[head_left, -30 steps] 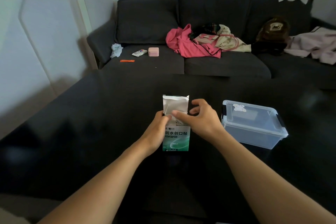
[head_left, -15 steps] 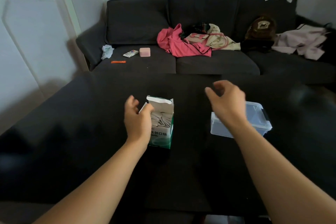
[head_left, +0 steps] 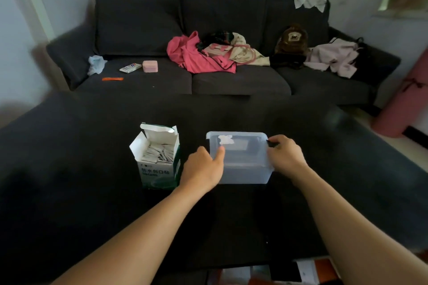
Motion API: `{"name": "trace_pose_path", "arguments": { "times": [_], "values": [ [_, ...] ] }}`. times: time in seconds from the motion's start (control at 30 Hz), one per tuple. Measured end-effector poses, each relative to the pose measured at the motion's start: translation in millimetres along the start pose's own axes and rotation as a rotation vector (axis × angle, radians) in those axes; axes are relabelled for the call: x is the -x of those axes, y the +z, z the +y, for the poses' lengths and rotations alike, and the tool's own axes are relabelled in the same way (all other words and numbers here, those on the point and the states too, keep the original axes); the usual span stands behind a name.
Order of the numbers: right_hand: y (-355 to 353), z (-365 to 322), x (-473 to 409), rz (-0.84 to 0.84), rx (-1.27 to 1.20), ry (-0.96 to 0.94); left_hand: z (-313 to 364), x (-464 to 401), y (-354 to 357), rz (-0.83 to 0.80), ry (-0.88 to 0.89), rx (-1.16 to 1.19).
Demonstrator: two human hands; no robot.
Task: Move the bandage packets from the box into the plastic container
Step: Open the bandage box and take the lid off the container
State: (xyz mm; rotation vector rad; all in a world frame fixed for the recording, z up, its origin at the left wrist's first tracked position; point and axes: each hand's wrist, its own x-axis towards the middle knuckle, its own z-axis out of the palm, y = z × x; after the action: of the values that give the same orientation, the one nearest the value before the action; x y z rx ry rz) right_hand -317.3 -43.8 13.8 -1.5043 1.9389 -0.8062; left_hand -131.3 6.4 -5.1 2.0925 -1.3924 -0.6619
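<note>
A white and green box (head_left: 158, 169) stands upright on the dark table with its top flaps open. Several white bandage packets (head_left: 159, 154) lie inside it. To its right sits a clear plastic container (head_left: 243, 169) with its lid on and a white sticker on top. My left hand (head_left: 203, 168) grips the container's left edge, thumb on the lid. My right hand (head_left: 286, 154) grips the right edge at the black latch (head_left: 271, 144).
A dark sofa (head_left: 139, 30) stands behind the table, with a pink garment (head_left: 196, 55), a small pink case (head_left: 150, 66), a brown bag (head_left: 292, 39) and pale clothes (head_left: 333, 58). A pink rolled object (head_left: 403, 104) stands at the right. Papers (head_left: 308, 272) lie below the table's near edge.
Both hands left the box, whose flaps now stand open, and moved right onto the container. The container now sits closer to the box, squarely in front of me.
</note>
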Motion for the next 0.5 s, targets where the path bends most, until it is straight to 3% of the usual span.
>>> {"name": "trace_pose_path", "arguments": {
  "times": [0.07,0.27,0.4,0.5],
  "values": [
    [-3,1,0,-0.058,-0.024,0.018,-1,-8,-1,0.022,-0.036,0.007],
    [-14,4,-10,-0.166,-0.095,0.081,-8,-23,4,0.123,0.076,-0.135],
    [-10,9,-13,-0.358,-0.085,0.217,-14,-26,-5,0.06,-0.029,-0.004],
    [-10,4,-15,-0.273,-0.1,0.19,-21,-28,-10,-0.049,-0.19,0.247]
  ]
}}
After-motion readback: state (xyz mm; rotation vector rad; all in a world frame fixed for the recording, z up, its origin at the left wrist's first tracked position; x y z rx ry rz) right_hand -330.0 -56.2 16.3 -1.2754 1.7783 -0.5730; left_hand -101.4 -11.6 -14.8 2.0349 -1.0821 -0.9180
